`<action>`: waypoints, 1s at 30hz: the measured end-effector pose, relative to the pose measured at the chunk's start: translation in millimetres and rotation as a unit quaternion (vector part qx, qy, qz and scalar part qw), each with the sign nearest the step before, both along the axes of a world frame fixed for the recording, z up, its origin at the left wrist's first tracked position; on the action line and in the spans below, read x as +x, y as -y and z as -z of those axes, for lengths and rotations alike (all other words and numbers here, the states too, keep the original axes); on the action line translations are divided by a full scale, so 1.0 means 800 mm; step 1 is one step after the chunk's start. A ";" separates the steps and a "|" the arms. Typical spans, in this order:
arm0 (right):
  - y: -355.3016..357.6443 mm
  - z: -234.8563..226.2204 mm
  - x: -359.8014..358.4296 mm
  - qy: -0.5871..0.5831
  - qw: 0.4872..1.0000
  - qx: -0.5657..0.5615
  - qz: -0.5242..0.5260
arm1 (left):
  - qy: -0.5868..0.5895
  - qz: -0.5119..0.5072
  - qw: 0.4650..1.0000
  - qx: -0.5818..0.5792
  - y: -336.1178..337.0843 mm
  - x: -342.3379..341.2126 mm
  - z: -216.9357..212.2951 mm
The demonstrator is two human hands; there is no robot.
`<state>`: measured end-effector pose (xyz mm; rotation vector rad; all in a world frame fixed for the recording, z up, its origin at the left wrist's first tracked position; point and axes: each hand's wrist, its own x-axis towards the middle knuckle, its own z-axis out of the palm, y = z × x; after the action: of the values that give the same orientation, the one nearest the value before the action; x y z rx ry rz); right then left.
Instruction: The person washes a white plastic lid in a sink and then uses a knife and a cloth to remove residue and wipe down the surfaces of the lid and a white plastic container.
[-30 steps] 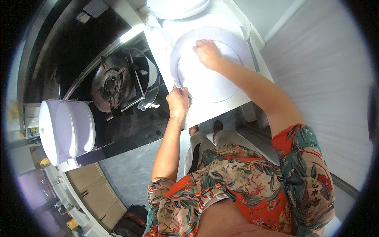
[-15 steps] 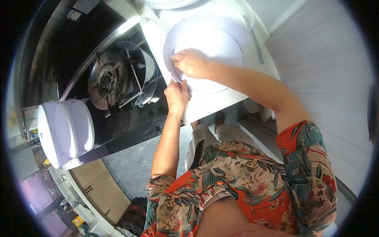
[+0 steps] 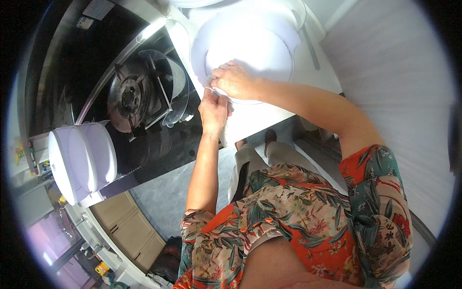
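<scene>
A large white plate [image 3: 255, 48] lies on the white counter [image 3: 260, 118] beside the stove. My right hand [image 3: 236, 81] rests on the plate's near left rim, its fingers curled over what looks like a small white cloth [image 3: 212, 80]. Just below it, my left hand [image 3: 214, 111] is closed on the plate's near edge, at the counter's front. The two hands almost touch. The plate's inside is bare and brightly lit.
A black glass hob with a gas burner [image 3: 129, 96] and a clear curved lid [image 3: 174, 91] lies to the left. A white lidded pot [image 3: 82, 159] stands at the hob's near left. Another white dish [image 3: 192, 2] sits beyond the plate. Grey floor and drawers [image 3: 130, 231] are below.
My right hand has slid from the plate's far part to its near left rim, ending close to my left hand. My left hand has stayed at the plate's edge.
</scene>
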<state>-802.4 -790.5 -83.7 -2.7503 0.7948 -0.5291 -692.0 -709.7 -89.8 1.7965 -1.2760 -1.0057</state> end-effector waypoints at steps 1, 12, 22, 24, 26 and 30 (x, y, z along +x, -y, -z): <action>0.001 -0.002 -0.001 -0.005 1.000 0.007 0.001 | -0.009 -0.010 1.000 0.001 0.001 0.002 0.003; 0.008 0.017 -0.074 -0.010 0.987 -0.045 0.157 | 0.071 -0.018 0.997 -0.008 0.010 0.020 -0.002; -0.003 0.014 0.001 0.038 0.996 -0.019 0.082 | 0.086 0.018 0.996 0.008 0.022 0.027 -0.006; -0.035 0.017 -0.001 0.030 0.998 -0.013 0.051 | 0.147 0.018 0.989 -0.030 0.020 0.037 0.015; -0.041 0.022 -0.005 0.003 0.999 -0.026 0.045 | 0.126 0.021 0.992 -0.024 0.016 0.037 0.012; 0.047 0.036 -0.028 -0.039 0.981 -0.079 0.172 | 0.117 0.026 0.993 -0.001 0.019 0.026 -0.001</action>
<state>-825.0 -828.1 -112.2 -2.8021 1.3136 -0.5717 -671.0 -725.0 -89.2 1.9327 -1.4714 -0.8384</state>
